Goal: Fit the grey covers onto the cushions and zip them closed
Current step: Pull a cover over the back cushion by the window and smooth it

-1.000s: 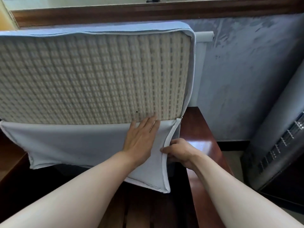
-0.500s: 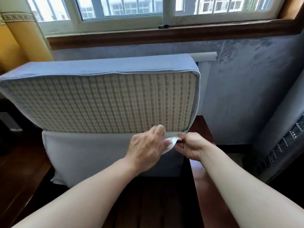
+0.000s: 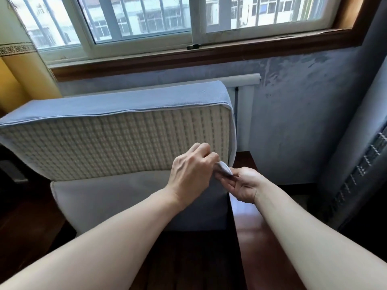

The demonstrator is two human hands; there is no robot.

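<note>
A thick cushion with a cream woven face stands on edge in front of me, tilted back. The grey cover wraps its top and right side, and the loose cover flap hangs below the woven face. At the cushion's lower right corner my left hand pinches the flap's edge with curled fingers. My right hand pinches the same white-piped corner from the right. The zip itself is hidden between my hands.
The cushion rests on a dark wooden seat with a polished arm at the right. Behind it are a white radiator, a blue-grey wall and a window. A yellow curtain hangs left, a grey curtain right.
My left hand went from lying flat on the flap to pinching its corner. My right hand rose to meet it. The view tipped up, so the cushion sits lower in frame.
</note>
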